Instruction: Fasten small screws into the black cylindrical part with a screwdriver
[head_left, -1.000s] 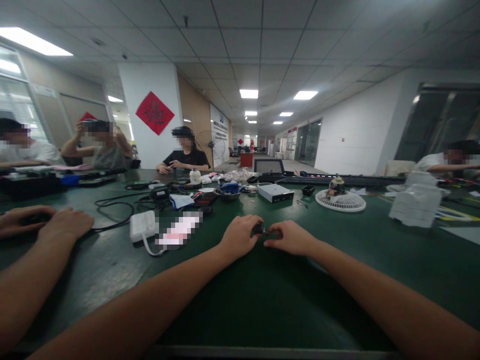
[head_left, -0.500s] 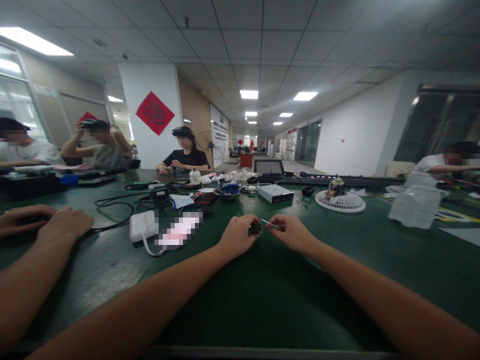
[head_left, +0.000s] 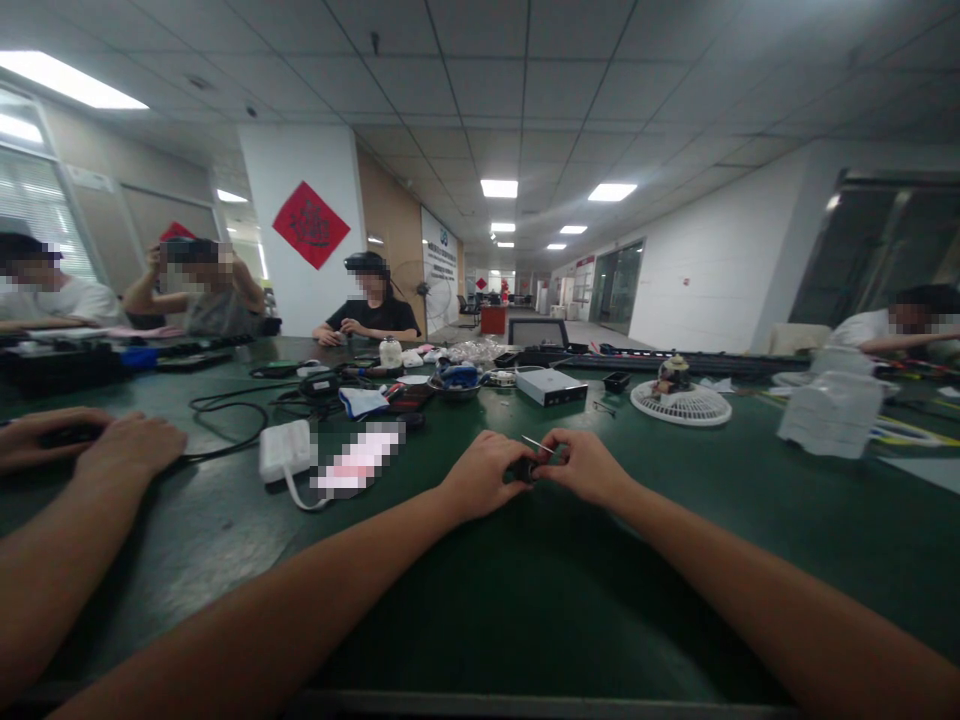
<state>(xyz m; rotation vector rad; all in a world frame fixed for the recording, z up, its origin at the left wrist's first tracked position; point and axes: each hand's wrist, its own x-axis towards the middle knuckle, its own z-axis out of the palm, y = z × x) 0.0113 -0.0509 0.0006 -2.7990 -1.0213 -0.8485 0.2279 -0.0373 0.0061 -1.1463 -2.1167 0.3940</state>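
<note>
Above the middle of the green table (head_left: 585, 600), my left hand (head_left: 484, 475) is closed around a small dark round part (head_left: 526, 470). My fingers cover much of that part, and its exact kind does not show. Opposite it, my right hand (head_left: 583, 468) pinches a thin metal rod (head_left: 535, 443), which points up and left over the dark part. The fingertips of my two hands meet or nearly meet at the part.
Another person's hands (head_left: 127, 445) rest at the left on a dark object. Near them are a white adapter box (head_left: 286, 450) and black cables (head_left: 247, 408). Further back stand a silver drive box (head_left: 551, 387), a white fan grille (head_left: 681, 404) and clear plastic packaging (head_left: 831, 412). People sit around the table.
My left hand has shifted slightly right with the dark part, closing the gap to my right hand. My right hand and the rod have barely moved.
</note>
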